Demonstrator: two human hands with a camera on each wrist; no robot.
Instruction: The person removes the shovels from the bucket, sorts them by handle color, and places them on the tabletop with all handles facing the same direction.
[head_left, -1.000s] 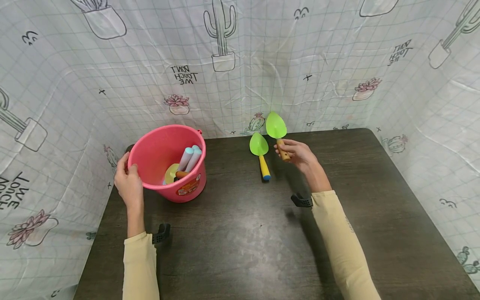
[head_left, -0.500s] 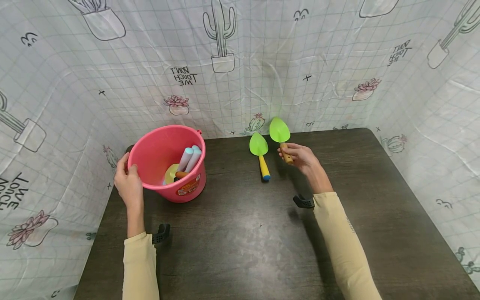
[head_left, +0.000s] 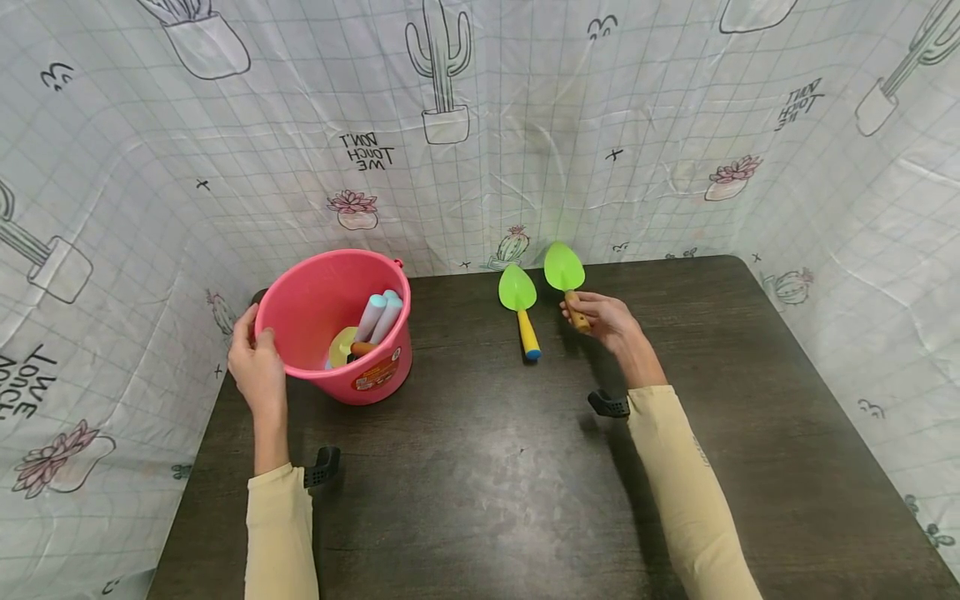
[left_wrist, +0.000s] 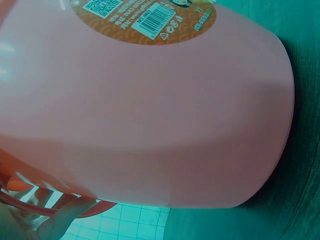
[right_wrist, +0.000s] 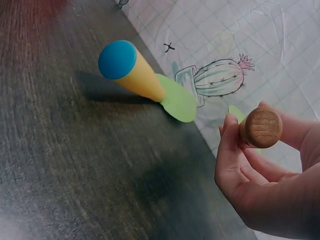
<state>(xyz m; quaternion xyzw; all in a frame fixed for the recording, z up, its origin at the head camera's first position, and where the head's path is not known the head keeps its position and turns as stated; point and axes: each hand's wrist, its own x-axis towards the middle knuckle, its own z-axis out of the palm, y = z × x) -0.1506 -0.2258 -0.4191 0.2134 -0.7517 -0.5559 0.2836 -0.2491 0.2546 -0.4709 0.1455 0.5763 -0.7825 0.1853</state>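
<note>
My left hand (head_left: 257, 367) grips the rim of a pink bucket (head_left: 382, 382) at the left of the table, thumb inside the wall. In the left wrist view the bucket's side (left_wrist: 150, 110) fills most of the frame, with an orange label. My right hand (head_left: 606, 321) pinches the wooden handle of a green trowel (head_left: 564, 267); the right wrist view looks onto the handle's round end (right_wrist: 263, 127). Just left of it a second green trowel (head_left: 518, 288) with a yellow, blue-tipped handle lies on the table.
Inside the bucket are whitish cylinders with light blue ends (head_left: 380, 317), a yellow round piece (head_left: 342, 346) and a brown piece. The dark wooden table (head_left: 480, 483) meets a patterned white curtain (head_left: 540, 108) at its back and sides.
My right hand has moved slightly right and toward me with the wooden-handled trowel, whose blade is lower in the view. My left hand and the bucket have stayed put.
</note>
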